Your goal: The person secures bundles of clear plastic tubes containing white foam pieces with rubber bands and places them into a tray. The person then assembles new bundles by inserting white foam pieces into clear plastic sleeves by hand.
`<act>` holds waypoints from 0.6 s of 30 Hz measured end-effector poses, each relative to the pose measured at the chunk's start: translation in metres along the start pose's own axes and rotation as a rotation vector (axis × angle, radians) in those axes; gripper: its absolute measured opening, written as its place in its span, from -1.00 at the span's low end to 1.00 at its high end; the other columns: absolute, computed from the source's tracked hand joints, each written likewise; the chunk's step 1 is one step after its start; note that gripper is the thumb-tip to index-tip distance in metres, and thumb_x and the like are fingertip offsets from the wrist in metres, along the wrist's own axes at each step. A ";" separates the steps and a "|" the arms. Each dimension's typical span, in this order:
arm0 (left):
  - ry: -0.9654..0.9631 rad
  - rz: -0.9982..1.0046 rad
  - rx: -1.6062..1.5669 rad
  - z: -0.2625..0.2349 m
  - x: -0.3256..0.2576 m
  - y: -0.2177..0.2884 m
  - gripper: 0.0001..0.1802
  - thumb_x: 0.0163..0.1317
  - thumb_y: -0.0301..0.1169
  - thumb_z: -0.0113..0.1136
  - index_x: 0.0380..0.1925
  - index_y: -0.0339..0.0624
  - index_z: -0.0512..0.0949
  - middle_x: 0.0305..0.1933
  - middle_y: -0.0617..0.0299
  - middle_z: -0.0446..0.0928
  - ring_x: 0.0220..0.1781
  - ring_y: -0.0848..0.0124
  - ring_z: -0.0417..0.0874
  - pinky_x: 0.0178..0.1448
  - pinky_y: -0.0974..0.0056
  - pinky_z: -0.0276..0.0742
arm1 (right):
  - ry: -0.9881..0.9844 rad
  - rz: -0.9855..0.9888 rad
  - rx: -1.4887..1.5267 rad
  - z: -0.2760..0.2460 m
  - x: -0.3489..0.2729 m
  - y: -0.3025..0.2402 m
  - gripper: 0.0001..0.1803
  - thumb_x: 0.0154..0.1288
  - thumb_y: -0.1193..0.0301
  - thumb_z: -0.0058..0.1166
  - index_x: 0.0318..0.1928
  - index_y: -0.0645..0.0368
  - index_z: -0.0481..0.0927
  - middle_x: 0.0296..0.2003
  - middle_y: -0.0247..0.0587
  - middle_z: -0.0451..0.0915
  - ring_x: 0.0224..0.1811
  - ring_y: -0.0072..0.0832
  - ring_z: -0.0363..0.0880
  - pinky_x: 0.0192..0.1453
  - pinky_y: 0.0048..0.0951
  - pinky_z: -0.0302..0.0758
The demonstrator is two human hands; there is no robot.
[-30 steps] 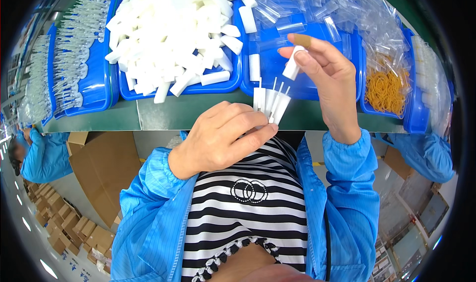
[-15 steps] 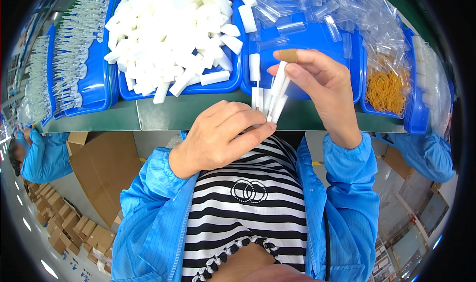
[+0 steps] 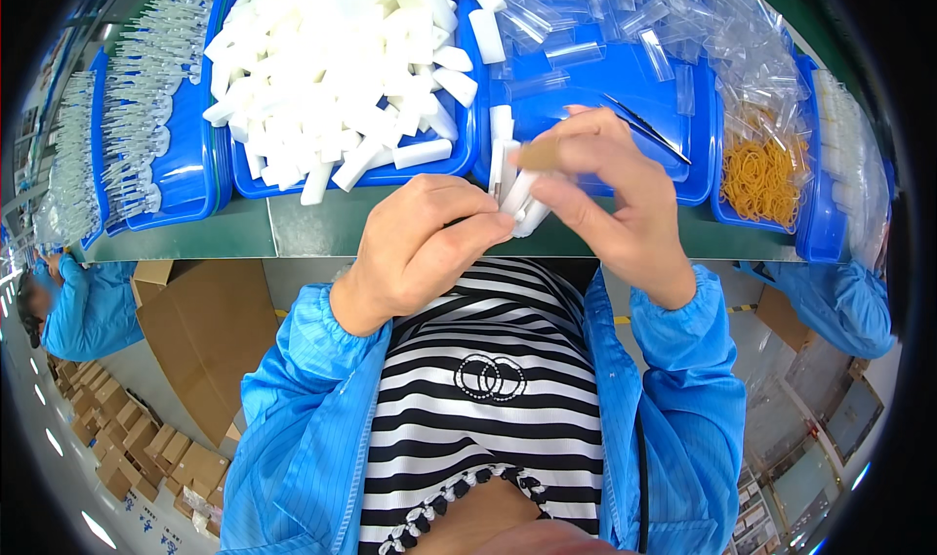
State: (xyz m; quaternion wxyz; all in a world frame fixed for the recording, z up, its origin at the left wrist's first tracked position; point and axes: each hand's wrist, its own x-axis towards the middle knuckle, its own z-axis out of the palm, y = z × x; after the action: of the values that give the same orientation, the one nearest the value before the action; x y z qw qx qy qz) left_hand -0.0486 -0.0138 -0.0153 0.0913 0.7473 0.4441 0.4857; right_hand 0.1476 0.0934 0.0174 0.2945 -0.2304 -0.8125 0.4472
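Observation:
My left hand (image 3: 420,238) pinches the lower end of a small bunch of white foam pieces (image 3: 528,213) between thumb and index finger. From the other side, my right hand (image 3: 625,199) has its thumb and bandaged index finger closed round the same bunch; those fingers are blurred. Another narrow white foam piece (image 3: 501,123) stands up behind the bunch, by the tray edge. How the pieces join is partly hidden by my fingers. Just beyond my right hand, a thin dark pointed tool (image 3: 646,128) lies slantwise over the blue tray (image 3: 586,91).
A blue bin (image 3: 444,169) heaped with white foam blocks (image 3: 332,77) stands ahead. Clear plastic sleeves (image 3: 625,18) fill the far right. Yellow rubber bands (image 3: 761,182) sit further right, rows of translucent tipped parts (image 3: 146,106) at left. Co-workers in blue sit on both sides.
My right hand has come down and closer to my left, tilting the white pieces lower. The dark pointed tool now shows beyond it. My left hand has shifted slightly left.

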 end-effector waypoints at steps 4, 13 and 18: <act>0.051 0.045 0.003 -0.001 0.000 -0.003 -0.57 -0.11 -0.54 0.48 -0.16 -0.22 0.59 -0.20 0.12 0.60 -0.24 0.19 0.67 -0.23 0.25 0.60 | 0.098 -0.121 0.076 0.013 -0.006 0.007 -0.77 0.16 0.49 0.33 -0.16 0.22 0.63 -0.18 -0.25 0.69 -0.20 -0.45 0.54 0.06 -0.35 0.44; 0.124 -0.129 -0.070 0.000 -0.007 0.006 -0.56 -0.15 -0.66 0.47 -0.17 -0.26 0.61 -0.22 0.11 0.60 -0.24 0.21 0.66 -0.21 0.23 0.62 | 0.139 -0.137 0.052 0.020 -0.001 0.004 -0.68 0.16 0.49 0.33 -0.06 0.24 0.59 -0.15 -0.18 0.63 -0.14 -0.31 0.54 0.02 -0.33 0.47; 0.103 -0.064 0.106 -0.010 -0.013 0.002 -0.57 -0.20 -0.66 0.47 -0.21 -0.21 0.66 -0.25 0.16 0.59 -0.26 0.25 0.64 -0.28 0.25 0.57 | 0.248 0.068 -0.234 0.019 0.014 0.015 -0.68 0.15 0.42 0.34 -0.08 0.18 0.61 -0.23 -0.23 0.64 -0.19 -0.37 0.56 -0.10 -0.35 0.44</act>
State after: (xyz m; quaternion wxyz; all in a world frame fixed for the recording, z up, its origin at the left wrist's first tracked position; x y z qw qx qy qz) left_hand -0.0575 -0.0283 -0.0171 0.0440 0.7105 0.4971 0.4962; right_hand 0.1261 0.0985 0.0002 0.3485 -0.3439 -0.8081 0.3274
